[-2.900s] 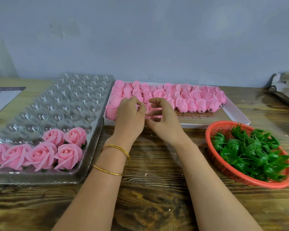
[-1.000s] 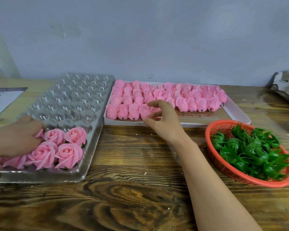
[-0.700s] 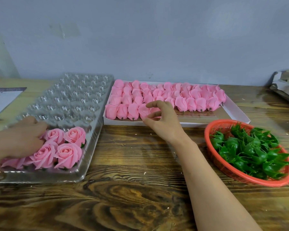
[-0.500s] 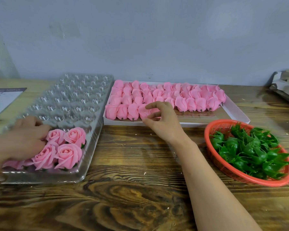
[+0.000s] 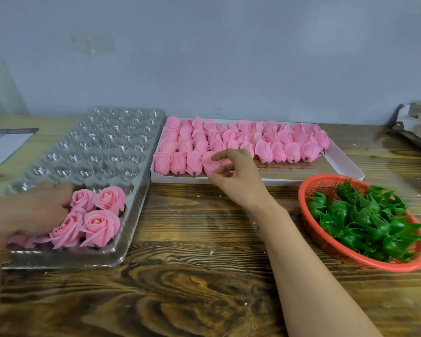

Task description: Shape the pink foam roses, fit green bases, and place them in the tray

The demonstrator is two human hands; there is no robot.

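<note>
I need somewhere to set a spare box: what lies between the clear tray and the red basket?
Head view: bare wooden table between the clear tray and the red basket, crossed only by the right forearm.

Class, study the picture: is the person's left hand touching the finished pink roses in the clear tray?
Touching. The head view shows the left hand lying on the roses in the clear tray, with petals poking out beneath it.
</note>
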